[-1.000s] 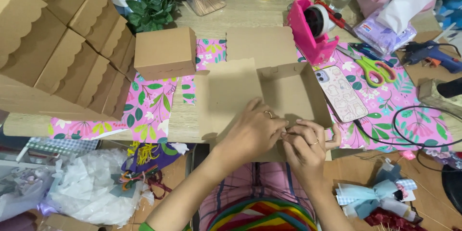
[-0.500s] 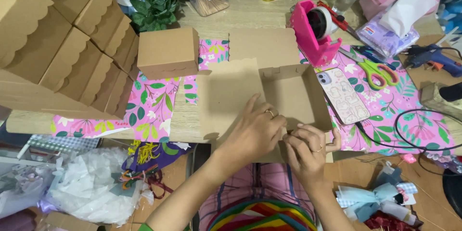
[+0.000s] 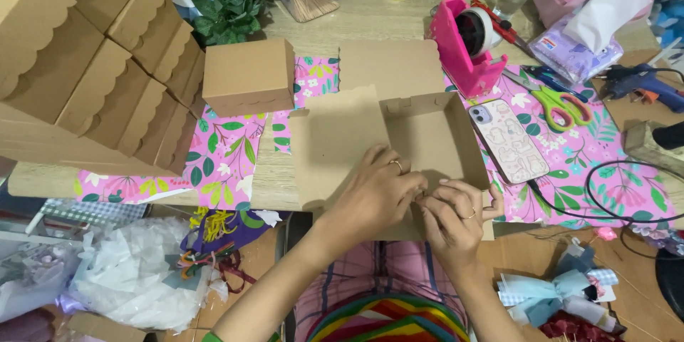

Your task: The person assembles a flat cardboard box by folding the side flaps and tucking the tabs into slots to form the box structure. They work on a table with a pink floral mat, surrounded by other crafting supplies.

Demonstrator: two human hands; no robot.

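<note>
A half-folded brown cardboard box (image 3: 420, 135) lies on the table edge in front of me, its flat flap (image 3: 331, 142) spread to the left. My left hand (image 3: 377, 189) presses on the box's near wall, fingers curled over it. My right hand (image 3: 452, 217) pinches the same near wall beside it, at the near right corner. Both hands touch each other at the fingertips. A finished closed brown box (image 3: 248, 75) stands farther back on the left.
A stack of folded scalloped boxes (image 3: 85, 64) fills the left. A pink tape dispenser (image 3: 467, 46), phone (image 3: 507, 139), green-handled scissors (image 3: 559, 103), glue gun (image 3: 641, 82) and black cable (image 3: 627, 192) lie right. Plastic bags (image 3: 121, 278) sit below left.
The view has shifted slightly. My hands stay on the box's near wall, and the right fingers have closed in more on the corner.
</note>
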